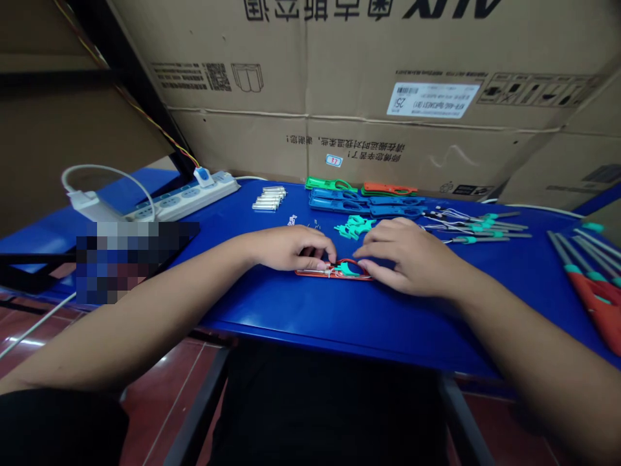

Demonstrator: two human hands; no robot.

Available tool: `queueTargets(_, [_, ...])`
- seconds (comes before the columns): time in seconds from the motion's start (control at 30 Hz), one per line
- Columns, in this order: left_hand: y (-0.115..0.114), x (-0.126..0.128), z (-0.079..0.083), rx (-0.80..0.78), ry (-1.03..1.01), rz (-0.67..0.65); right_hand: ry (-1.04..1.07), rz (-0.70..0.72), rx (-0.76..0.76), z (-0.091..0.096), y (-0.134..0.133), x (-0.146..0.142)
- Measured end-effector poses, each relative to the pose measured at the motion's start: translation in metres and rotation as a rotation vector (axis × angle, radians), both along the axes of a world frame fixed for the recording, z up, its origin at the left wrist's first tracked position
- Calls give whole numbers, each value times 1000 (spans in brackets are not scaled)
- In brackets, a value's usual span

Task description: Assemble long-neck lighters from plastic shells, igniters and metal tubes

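A flat red plastic casing [334,272] lies on the blue table [339,317] between both hands, with a small teal plastic piece [345,268] set in it. My left hand [294,248] rests on the casing's left end, its fingers curled and pinching down on it. My right hand [405,255] presses on the right end with bent fingers. Just behind the hands lies a small heap of teal pieces [355,226].
Blue casings [361,204], a green one [330,185] and an orange one [391,189] lie at the back. Small metal tubes [269,197] lie left of them. Teal-tipped metal rods [478,228] lie right. A power strip [182,199] sits far left. Cardboard boxes [369,90] stand behind.
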State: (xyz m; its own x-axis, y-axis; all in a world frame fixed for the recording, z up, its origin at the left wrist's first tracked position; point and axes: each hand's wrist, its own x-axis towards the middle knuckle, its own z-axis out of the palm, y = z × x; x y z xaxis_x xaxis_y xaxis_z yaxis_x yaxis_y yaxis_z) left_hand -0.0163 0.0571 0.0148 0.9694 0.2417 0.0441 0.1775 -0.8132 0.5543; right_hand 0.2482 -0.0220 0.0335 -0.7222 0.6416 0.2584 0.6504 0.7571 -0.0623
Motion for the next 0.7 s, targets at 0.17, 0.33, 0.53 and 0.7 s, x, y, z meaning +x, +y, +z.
queueTargets(0.17, [-3, 1, 4, 101, -58, -36, -44, -12, -190, 9, 3, 15])
queueTargets(0.33, [-10, 7, 5, 158, -166, 62, -20, 35, -264, 10, 0, 17])
queueTargets(0.53, [-18, 14, -2, 84, -176, 61, 4, 74, -294, -2, -4, -2])
queueTargets(0.7, [-17, 15, -5, 41, -169, 42, 5, -16, -264, -8, -4, -6])
